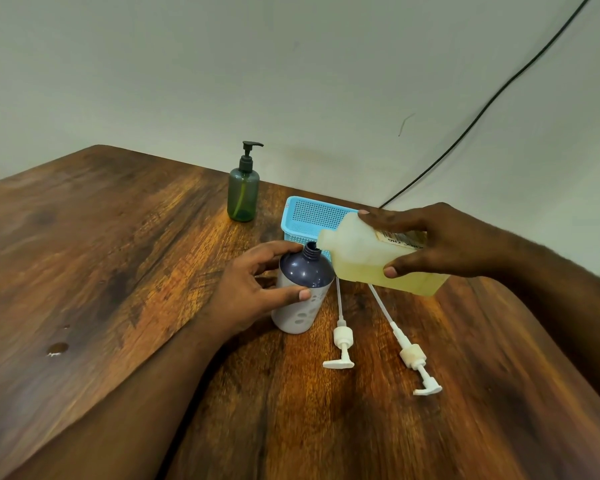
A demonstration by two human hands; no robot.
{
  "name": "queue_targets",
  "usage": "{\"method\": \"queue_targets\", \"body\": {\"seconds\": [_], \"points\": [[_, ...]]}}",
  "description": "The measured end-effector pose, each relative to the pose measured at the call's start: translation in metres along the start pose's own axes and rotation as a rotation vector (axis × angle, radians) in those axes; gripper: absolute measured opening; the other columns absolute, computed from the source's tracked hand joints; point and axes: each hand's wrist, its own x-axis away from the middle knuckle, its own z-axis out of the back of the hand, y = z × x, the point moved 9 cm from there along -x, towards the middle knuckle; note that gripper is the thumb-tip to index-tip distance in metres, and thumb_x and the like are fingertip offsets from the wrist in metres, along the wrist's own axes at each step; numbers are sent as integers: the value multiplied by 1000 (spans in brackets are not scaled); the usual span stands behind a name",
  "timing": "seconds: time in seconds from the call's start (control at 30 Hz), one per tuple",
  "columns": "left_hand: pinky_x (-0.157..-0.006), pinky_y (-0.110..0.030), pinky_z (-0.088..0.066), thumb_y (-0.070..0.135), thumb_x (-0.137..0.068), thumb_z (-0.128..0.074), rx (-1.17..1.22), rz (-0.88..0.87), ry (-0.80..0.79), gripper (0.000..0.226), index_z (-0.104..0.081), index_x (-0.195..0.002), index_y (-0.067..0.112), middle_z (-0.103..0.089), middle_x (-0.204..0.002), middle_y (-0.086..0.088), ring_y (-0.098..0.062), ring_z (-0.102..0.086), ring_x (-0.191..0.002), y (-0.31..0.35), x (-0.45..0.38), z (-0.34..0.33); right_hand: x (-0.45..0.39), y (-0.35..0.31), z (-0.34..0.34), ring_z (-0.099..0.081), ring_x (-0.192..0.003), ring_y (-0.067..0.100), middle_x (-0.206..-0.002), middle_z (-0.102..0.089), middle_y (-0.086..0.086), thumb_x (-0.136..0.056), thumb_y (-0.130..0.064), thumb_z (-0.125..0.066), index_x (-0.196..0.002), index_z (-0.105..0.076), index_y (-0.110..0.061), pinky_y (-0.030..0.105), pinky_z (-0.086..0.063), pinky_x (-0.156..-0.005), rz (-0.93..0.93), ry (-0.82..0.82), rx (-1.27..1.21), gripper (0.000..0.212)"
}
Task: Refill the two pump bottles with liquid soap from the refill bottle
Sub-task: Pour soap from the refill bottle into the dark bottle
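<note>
**While one hand steadies, the other tips the refill**

With its pump out, the dark blue-grey plastic bottle with pale spots (pixel 302 289) stands upright on the brown wooden table (pixel 118 254), open neck up. Left hand (pixel 253 289) wraps its side, thumb in front and fingers behind the shoulder; judged a brace against tipping. Right hand (pixel 440 242) grips the translucent rectangular refill bottle of yellow soap (pixel 364 259) from above, tilted, mouth just beside the open neck. No stream visible; cannot tell if soap is running.

Two white pump heads with long dip tubes (pixel 342 341) lie flat on the table near the bottle, well clear of the pour, likely parked for refitting. One probably belongs to this bottle.

Green translucent pump bottle with black pump (pixel 243 195) stands further back, pump on. Light blue perforated plastic basket (pixel 309 216) sits behind the refill bottle. Small wet spot (pixel 57 348) at left.
</note>
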Motion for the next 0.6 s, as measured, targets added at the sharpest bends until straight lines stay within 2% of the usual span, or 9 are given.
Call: {"method": "queue_targets", "body": {"seconds": [0.27, 0.37, 0.6], "points": [[-89, -22, -51, 39, -60, -89, 5, 3, -7, 72, -60, -126, 30, -59, -126, 18, 7, -56, -112, -2, 0, 0, -1, 1, -1, -53, -107, 11, -149, -37, -7, -72, -56, -65, -139, -21, -53, 3, -47, -72, 1, 4, 1, 79], [-89, -23, -53, 48, -58, -81, 9, -2, -12, 73, -60, -126, 31, -59, -126, 18, 5, -57, -112, -1, 0, -1, 0, 0, 0, -53, -105, 10, -149, -38, -8, -70, -58, -63, -138, -23, -53, 4, -47, -70, -2, 3, -7, 80], [-89, -24, -53, 50, -59, -80, -6, -10, -14, 70, -59, -124, 36, -59, -125, 19, 4, -57, -113, 0, 1, 0, 0, -2, 0, -53, -106, 9, -149, -38, -8, -70, -59, -62, -137, -22, -54, 3, -47, -70, 4, -2, -11, 78]]}}
